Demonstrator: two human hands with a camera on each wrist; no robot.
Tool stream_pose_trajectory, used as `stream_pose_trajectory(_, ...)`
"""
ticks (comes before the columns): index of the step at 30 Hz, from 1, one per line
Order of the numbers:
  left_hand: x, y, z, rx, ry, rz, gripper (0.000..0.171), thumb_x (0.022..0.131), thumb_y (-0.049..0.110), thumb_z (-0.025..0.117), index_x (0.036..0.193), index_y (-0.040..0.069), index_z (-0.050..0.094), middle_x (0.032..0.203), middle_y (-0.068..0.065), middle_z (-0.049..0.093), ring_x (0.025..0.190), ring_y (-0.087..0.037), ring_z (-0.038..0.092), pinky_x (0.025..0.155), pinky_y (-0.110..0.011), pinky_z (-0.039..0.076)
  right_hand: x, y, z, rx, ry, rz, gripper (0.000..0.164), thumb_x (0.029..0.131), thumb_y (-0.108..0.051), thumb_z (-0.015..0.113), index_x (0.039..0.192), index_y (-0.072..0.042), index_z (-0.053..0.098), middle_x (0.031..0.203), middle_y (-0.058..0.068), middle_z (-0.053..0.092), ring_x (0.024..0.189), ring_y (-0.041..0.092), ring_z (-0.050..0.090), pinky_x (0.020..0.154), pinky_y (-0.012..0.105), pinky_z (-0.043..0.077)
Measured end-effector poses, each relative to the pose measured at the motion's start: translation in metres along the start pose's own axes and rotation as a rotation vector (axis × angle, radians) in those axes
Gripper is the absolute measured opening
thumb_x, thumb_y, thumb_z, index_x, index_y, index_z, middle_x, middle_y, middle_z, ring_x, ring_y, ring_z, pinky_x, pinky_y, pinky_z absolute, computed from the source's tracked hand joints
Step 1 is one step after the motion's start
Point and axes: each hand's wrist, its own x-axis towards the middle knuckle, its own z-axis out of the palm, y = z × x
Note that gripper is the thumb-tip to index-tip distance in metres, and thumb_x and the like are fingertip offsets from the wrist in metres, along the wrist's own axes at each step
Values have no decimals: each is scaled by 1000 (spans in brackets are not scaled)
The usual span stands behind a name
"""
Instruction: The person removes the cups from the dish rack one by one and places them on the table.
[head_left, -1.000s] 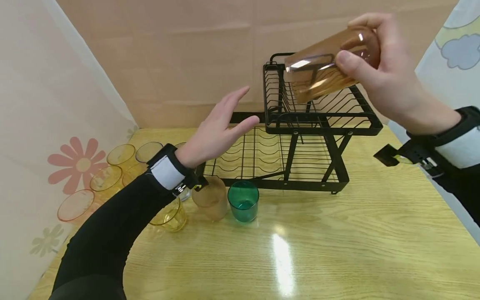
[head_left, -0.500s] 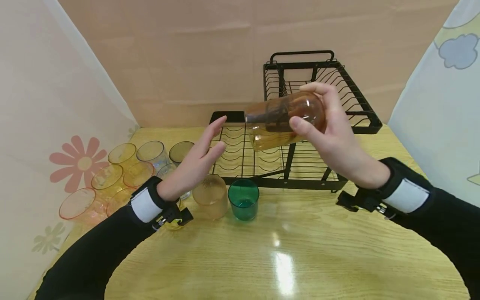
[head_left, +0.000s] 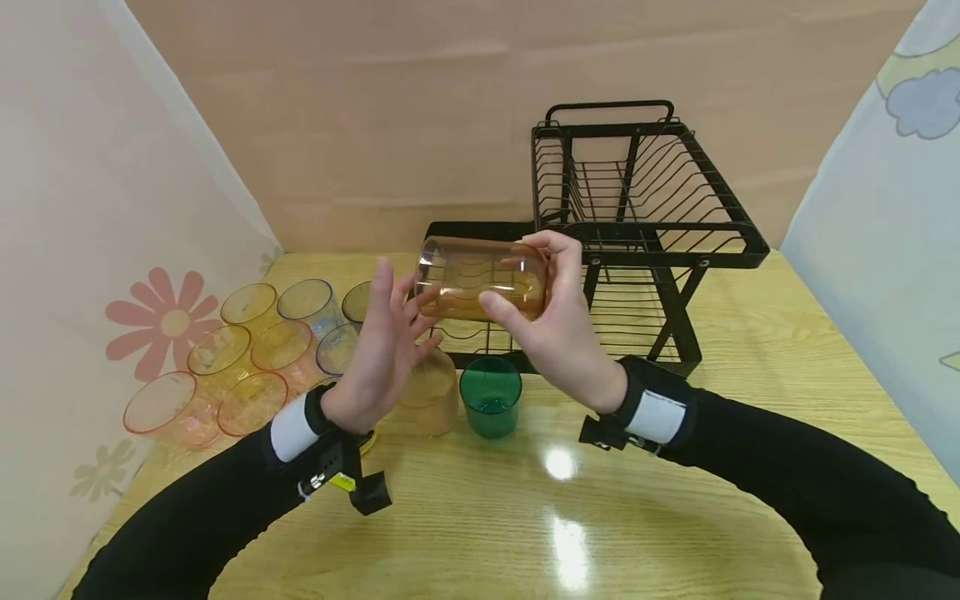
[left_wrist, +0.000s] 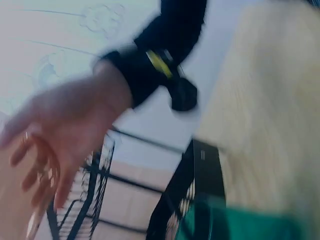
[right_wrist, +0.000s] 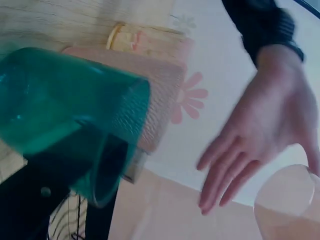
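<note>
An amber see-through drinking glass point(head_left: 472, 268) lies sideways in the air before the black dish rack point(head_left: 648, 227). My right hand point(head_left: 562, 337) grips it near its right end, thumb in front and fingers behind. At the other end my left hand point(head_left: 371, 358) is raised with spread fingers, the fingertips close to the glass; whether they touch it I cannot tell. The right wrist view shows that left hand point(right_wrist: 270, 117) with fairly straight fingers beside the glass's rounded end point(right_wrist: 285, 200). The left wrist view is blurred.
On the table point(head_left: 675, 492), a green glass point(head_left: 491, 408) and a textured peach glass point(head_left: 435, 400) stand before the rack. Several yellow, pink and blue-rimmed glasses point(head_left: 217, 350) crowd the left, partly behind my left arm. Fabric walls point(head_left: 375, 125) close the back and sides.
My right hand has brought the amber glass down and left from above the rack's upper tier. My left hand moved left and down, then turned towards the glass's end.
</note>
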Motion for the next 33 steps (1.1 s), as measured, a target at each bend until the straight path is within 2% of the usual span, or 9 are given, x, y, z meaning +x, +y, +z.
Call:
stream_pose_trajectory(3, -2, 0, 4, -108, 45, -19, 93, 88, 77, 29, 149, 7, 21, 141, -14, 38, 134, -29, 34, 111, -49, 23, -3, 9, 12, -7, -23, -8, 62, 86, 0, 68, 130, -2, 25, 125, 20, 41, 113, 32, 48, 78, 36, 56)
stream_pose_trajectory(7, -1, 0, 6, -201, 123, 11, 72, 90, 72, 39, 120, 8, 51, 116, -9, 59, 107, -21, 56, 101, -41, 36, -8, 22, 27, -43, -57, -56, 67, 82, 3, 73, 129, 0, 26, 127, 22, 38, 112, 33, 49, 81, 36, 55)
stream_pose_trajectory(9, -1, 0, 6, -217, 154, 20, 67, 90, 69, 44, 112, 7, 55, 107, -6, 63, 99, -20, 59, 96, -37, 41, -9, 27, 32, -73, -65, -104, 69, 79, 5, 76, 128, 1, 27, 127, 19, 37, 112, 29, 48, 84, 35, 54)
stream_pose_trajectory(13, -1, 0, 3, -185, 152, 20, 69, 94, 63, 44, 123, 1, 54, 108, -7, 62, 101, -22, 58, 91, -34, 46, -8, 33, 35, -123, -78, -202, 74, 74, 7, 80, 126, 3, 28, 128, 20, 37, 113, 27, 46, 89, 35, 51)
stream_pose_trajectory(18, 3, 0, 2, -132, 150, 33, 47, 100, 48, 42, 117, 6, 56, 102, -4, 63, 93, -19, 63, 87, -34, 49, -8, 33, 31, -195, -104, -255, 77, 69, 4, 86, 121, 3, 29, 128, 21, 38, 116, 27, 44, 93, 39, 48)
stream_pose_trajectory(23, 6, -6, 2, -61, 151, 41, 26, 102, 34, 44, 98, 13, 60, 94, -1, 65, 90, -17, 67, 89, -36, 49, -13, 27, 9, -323, -253, -245, 66, 76, -4, 83, 119, 0, 32, 130, 20, 40, 120, 26, 44, 93, 39, 48)
stream_pose_trajectory(26, 9, -9, 2, 22, 87, 55, 27, 101, 32, 45, 96, 11, 62, 92, -2, 67, 89, -17, 68, 85, -36, 51, -18, 20, -13, -401, -371, -217, 60, 83, -9, 77, 125, -3, 36, 135, 16, 40, 124, 25, 43, 95, 40, 45)
stream_pose_trajectory(29, 13, -11, 6, 129, 21, 61, 33, 99, 30, 48, 105, 1, 62, 90, -5, 66, 83, -18, 67, 78, -34, 53, -24, 13, -38, -471, -479, -183, 59, 86, -11, 74, 131, -4, 37, 139, 13, 38, 127, 25, 41, 98, 45, 43)
stream_pose_trajectory(33, 18, -14, 16, 307, -43, 67, 40, 97, 24, 55, 126, -3, 53, 104, -10, 63, 90, -19, 65, 83, -34, 53, -37, 6, -71, -604, -592, -112, 58, 90, -20, 71, 137, -7, 38, 143, 10, 37, 129, 25, 42, 100, 47, 42)
